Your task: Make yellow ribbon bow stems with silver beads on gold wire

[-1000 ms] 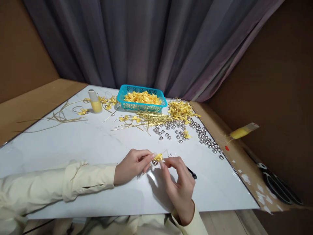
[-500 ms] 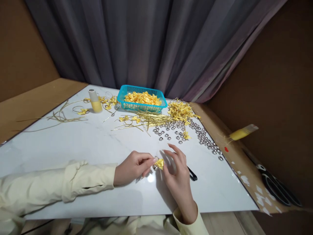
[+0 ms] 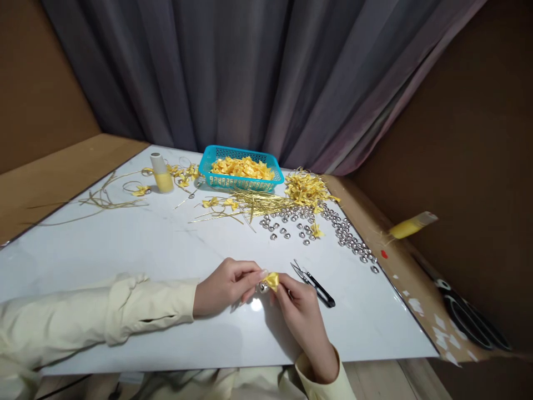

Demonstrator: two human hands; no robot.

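The person's left hand (image 3: pixel 227 286) pinches the yellow bow (image 3: pixel 272 280) by its left side, and a round silver piece (image 3: pixel 263 287) shows just below it. The right hand (image 3: pixel 303 308) grasps the right side of the same bow between thumb and fingers. This bow is above the near middle part of the white table (image 3: pixel 145 244). To the right lie black snips (image 3: pixel 321 292); farther are gold wires (image 3: pixel 268 203) and a blue basket (image 3: pixel 220 182).
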